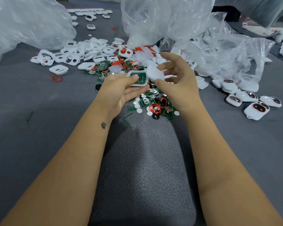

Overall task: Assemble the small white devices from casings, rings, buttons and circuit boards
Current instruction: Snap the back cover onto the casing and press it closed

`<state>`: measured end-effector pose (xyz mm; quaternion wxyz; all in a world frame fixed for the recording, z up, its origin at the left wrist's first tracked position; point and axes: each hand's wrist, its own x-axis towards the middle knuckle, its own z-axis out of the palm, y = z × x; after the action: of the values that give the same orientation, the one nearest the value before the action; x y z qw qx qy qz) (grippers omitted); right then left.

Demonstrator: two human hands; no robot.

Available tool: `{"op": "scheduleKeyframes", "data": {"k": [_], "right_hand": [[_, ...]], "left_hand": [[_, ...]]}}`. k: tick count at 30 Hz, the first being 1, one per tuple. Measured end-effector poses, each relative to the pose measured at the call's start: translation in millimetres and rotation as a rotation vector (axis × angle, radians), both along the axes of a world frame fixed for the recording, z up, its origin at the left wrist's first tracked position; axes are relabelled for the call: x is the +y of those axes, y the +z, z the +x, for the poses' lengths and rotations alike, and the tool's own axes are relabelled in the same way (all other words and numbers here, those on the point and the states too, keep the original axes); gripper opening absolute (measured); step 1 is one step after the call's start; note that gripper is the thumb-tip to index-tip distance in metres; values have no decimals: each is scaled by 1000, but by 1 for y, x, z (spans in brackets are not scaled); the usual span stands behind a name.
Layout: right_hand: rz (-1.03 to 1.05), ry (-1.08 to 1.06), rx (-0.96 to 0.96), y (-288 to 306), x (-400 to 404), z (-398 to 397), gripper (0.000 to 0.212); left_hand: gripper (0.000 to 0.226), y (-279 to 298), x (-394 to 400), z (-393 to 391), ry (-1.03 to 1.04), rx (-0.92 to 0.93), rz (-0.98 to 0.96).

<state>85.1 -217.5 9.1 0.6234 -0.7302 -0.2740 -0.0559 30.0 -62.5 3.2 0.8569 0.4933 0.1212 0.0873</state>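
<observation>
My left hand (121, 88) grips a white casing half (138, 78) with a green circuit board seated in it, thumb pressing on the board. My right hand (176, 79) pinches a white casing cover (154, 73) between thumb and fingers, just right of the open half and touching its edge. Below my hands lies a heap of green circuit boards (153, 101), red rings (154, 107) and small white round buttons (139, 110).
Open white casing frames (59, 58) are piled at the left, with a loose red ring (56, 78). Several finished white devices (256, 110) lie at the right. Crumpled clear plastic bags (162, 18) stand behind. A grey patterned cushion (142, 168) sits between my forearms.
</observation>
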Motion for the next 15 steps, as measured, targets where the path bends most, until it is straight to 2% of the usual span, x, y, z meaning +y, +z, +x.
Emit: {"op": "scheduleKeyframes", "data": {"k": [5, 7, 10, 15], "right_hand": [[-161, -18, -126, -3, 4, -5, 60], [-189, -35, -167, -3, 5, -6, 63], [-238, -26, -225, -3, 6, -9, 68], [-273, -2, -292, -4, 10, -11, 74]], "left_hand": [[11, 0, -1, -1, -1, 9, 104], [12, 2, -2, -1, 14, 43, 90], [25, 6, -3, -2, 1, 102, 3], [45, 6, -3, -3, -85, 128, 27]]}}
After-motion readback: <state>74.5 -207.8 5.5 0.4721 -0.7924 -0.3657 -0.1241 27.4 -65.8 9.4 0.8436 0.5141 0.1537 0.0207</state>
